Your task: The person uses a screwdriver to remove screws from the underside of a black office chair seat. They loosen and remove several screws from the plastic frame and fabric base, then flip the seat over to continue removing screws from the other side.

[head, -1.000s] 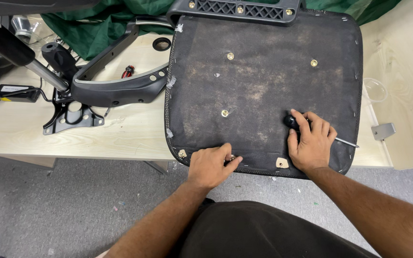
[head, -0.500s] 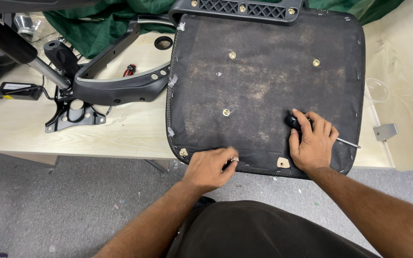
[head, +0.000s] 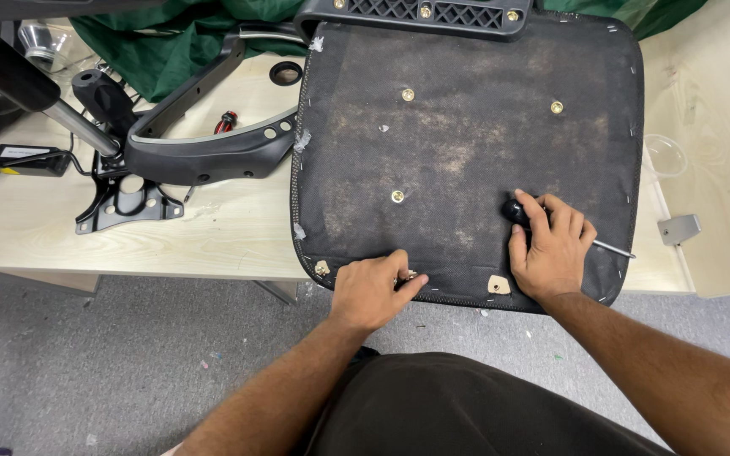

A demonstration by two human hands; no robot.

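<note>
Scene: head-cam view down onto a light wood workbench (head: 213, 236) w/ an upturned office-chair seat pad (head: 466, 143) lying underside up, its near edge hanging just over the bench front

Seat pad: dark, dusty fabric underside stapled round the rim; 3 brass threaded inserts show, 1 at (head: 397, 196) near centre-left, 2 higher up; a pale patch (head: 498, 285) sits at the near edge betw. the hands

Left hand: left hand (head: 371, 291) rests palm-down on the pad's near edge, fingers curled in, thumb & forefinger pinched on a small metal fastener (head: 407, 275); too small to tell what kind

Right hand: right hand (head: 551, 249) lies on the pad's near right part, fingers wrapped over a screwdriver (head: 519, 211); black handle end pokes out left of the knuckles, thin metal shaft sticks out right of the hand toward the pad's edge

Left of pad: black curved armrest (head: 204, 152) lies on the bench, touching the pad's left rim; black metal bracket plate (head: 124, 203) just in front of it; chrome gas-lift column (head: 69, 122) runs in from the upper left; black power adapter (head: 23, 159) w/ cable at the far left

Behind: green cloth (head: 179, 42) bunched at the back; black plastic grille part (head: 424, 13) at the pad's far edge

Right of pad: small grey metal angle bracket (head: 679, 228) on the bench, well apart from the right hand

Below: grey carpet floor (head: 86, 371), person's dark clothing in the foreground
</note>
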